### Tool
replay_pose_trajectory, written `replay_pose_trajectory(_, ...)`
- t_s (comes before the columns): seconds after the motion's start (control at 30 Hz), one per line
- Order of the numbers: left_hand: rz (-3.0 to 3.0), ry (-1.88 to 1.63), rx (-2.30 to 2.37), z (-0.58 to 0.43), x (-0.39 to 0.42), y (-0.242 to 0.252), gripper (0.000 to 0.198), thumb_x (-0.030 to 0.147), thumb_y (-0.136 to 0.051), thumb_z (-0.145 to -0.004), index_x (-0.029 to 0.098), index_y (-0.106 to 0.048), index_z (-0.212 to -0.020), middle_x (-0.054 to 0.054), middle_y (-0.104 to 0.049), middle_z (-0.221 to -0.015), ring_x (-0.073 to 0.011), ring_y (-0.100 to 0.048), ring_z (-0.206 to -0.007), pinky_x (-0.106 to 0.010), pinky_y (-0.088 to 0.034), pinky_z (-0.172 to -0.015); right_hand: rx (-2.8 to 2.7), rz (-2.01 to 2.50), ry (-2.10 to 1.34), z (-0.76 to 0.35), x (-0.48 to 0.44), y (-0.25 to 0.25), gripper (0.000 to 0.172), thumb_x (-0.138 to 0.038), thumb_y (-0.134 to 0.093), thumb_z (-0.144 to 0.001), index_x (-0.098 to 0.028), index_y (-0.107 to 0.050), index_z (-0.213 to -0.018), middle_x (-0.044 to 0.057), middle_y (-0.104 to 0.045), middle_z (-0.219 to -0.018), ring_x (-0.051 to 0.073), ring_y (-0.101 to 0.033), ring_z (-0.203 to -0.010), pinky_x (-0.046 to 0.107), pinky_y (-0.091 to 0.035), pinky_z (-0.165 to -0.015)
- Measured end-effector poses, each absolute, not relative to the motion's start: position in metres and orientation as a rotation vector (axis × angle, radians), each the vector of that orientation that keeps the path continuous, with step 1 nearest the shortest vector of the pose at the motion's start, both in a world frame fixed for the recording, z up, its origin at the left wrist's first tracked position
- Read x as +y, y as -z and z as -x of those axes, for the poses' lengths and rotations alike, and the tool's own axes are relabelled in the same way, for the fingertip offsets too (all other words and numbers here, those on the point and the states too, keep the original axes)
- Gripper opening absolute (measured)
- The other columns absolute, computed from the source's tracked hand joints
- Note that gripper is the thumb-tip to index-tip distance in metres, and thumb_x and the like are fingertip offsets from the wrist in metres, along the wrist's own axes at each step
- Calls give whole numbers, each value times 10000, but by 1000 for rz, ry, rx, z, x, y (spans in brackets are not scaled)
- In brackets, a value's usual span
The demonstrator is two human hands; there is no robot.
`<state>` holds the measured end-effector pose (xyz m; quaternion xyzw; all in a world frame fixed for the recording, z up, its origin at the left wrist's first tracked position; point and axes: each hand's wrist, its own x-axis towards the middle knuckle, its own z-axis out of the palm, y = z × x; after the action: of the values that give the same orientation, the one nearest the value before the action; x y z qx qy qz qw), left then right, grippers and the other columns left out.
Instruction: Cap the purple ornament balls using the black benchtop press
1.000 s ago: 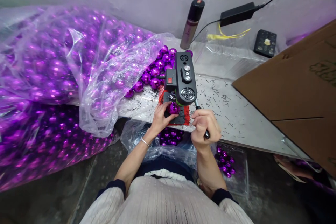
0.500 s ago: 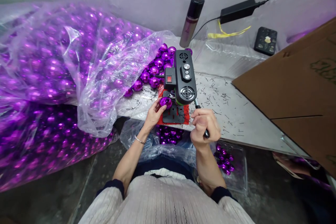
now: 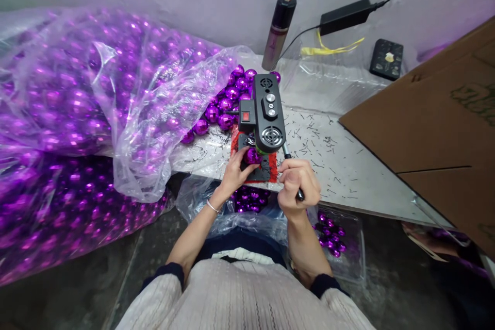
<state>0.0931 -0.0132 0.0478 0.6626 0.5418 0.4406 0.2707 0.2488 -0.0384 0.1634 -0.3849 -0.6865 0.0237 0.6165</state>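
Between the thumb and fingers of my left hand (image 3: pixel 235 171) is a shiny purple mirrored ball (image 3: pixel 253 155), held at the front of a small black bench machine (image 3: pixel 269 108). The ball sits partly under the machine's rounded front end, above its dark base plate (image 3: pixel 262 172). My right hand (image 3: pixel 298 184) is wrapped round the black grip of the machine's metal lever (image 3: pixel 286 150). A red mat (image 3: pixel 273 167) lies beneath the machine. More purple balls (image 3: pixel 225 105) are heaped just behind and left of it.
Large clear plastic bags (image 3: pixel 73 93) of purple balls fill the left side. A cardboard box (image 3: pixel 429 129) stands at the right. Behind are a spray can (image 3: pixel 279 33), a power adapter (image 3: pixel 345 16) and a small dark case (image 3: pixel 386 59). Black scraps litter the white tabletop (image 3: pixel 309 165).
My left hand has moved right with the purple ball, bringing it further under the machine's front end. My right hand stays on the lever. The whole view has shifted slightly.
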Motion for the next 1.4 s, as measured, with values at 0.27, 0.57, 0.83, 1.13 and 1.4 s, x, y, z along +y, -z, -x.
replay_pose_trajectory(0.27,-1847,-1195,1382,-96,-11,-37,633,474,-762,-867,227,-544,-1408,-147,-651,-1383,-303,-612,-1320,-502,-477,-1137,-1585,860,-53,-251,-38,-162,246,-136,-493,-955,-220,-538,-728,2,-632,-705,144,-618,-666,295,-459,-601)
replay_pose_trajectory(0.57,-1840,-1226,1364,-97,-10,-31,662,521,-765,-852,213,-565,-1404,-155,-669,-1371,-307,-622,-1319,-525,-457,-1160,-1604,792,-18,-254,-38,-126,226,-193,-465,-982,-214,-566,-782,19,-650,-770,142,-619,-674,288,-489,-599)
replay_pose_trajectory(0.83,-1847,-1181,1382,-96,-9,-29,687,489,-791,-837,227,-552,-1425,-154,-661,-1393,-317,-613,-1337,-548,-452,-1168,-1543,751,29,-252,-32,-100,259,-229,-430,-987,-226,-542,-753,16,-651,-770,150,-596,-620,354,-515,-642)
replay_pose_trajectory(1.13,-1841,-1214,1365,-97,-10,-32,655,491,-780,-847,224,-563,-1406,-152,-667,-1369,-305,-620,-1316,-528,-474,-1144,-1527,692,1,-250,-27,-90,283,-271,-402,-1019,-226,-514,-763,6,-609,-773,132,-577,-599,327,-493,-580)
replay_pose_trajectory(1.4,-1849,-1219,1369,-97,-8,-30,646,520,-765,-852,209,-570,-1384,-159,-663,-1371,-309,-622,-1313,-519,-488,-1129,-1593,679,22,-248,-26,-84,290,-259,-392,-1030,-220,-504,-765,2,-582,-792,125,-593,-634,311,-525,-621)
